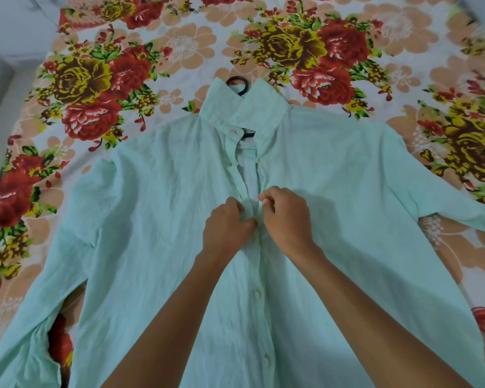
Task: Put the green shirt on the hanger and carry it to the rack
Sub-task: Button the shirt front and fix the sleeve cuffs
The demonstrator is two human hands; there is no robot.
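In the head view, the green shirt (157, 219) is spread flat on the floral bedsheet (375, 65), the black hanger (237, 83) inside its collar. Placket edges are pinched by the left hand (226, 229) and right hand (287, 217); bare sheet is seen beyond the collar.

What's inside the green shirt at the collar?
A black hanger: its hook sticks out above the green shirt collar, and a short piece shows in the open neck. Its shoulders are covered by fabric.
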